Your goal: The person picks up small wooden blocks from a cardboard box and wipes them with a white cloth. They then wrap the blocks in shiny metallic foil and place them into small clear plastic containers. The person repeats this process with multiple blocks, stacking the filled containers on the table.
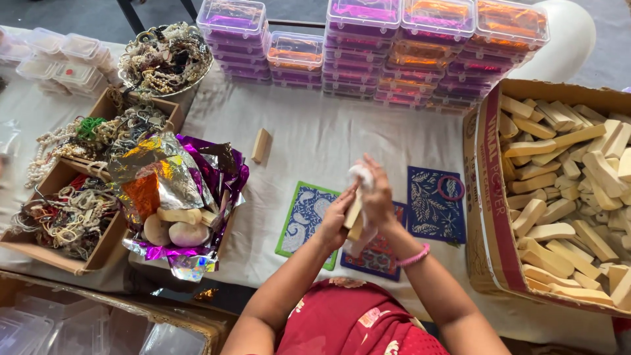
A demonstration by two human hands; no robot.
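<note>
Wooden blocks point(570, 197) – pale, matt, unvarnished – in a rough cardboard box point(488, 197). Foil sheets point(172, 172) crinkled, glossy, metallic. Stacked boxes point(368, 49) clear shiny plastic. Tablecloth point(315, 138) white matt cloth – creased.

We see a table w/ a white cloth point(315, 138) filling most of the view, lit by soft daylight, no hard shadows. Grey floor point(79, 12) shows along the top edge, w/ dark metal legs point(131, 16) of some furniture at top left. A white rounded chair back point(568, 33) sits top right, just behind the table.
</note>
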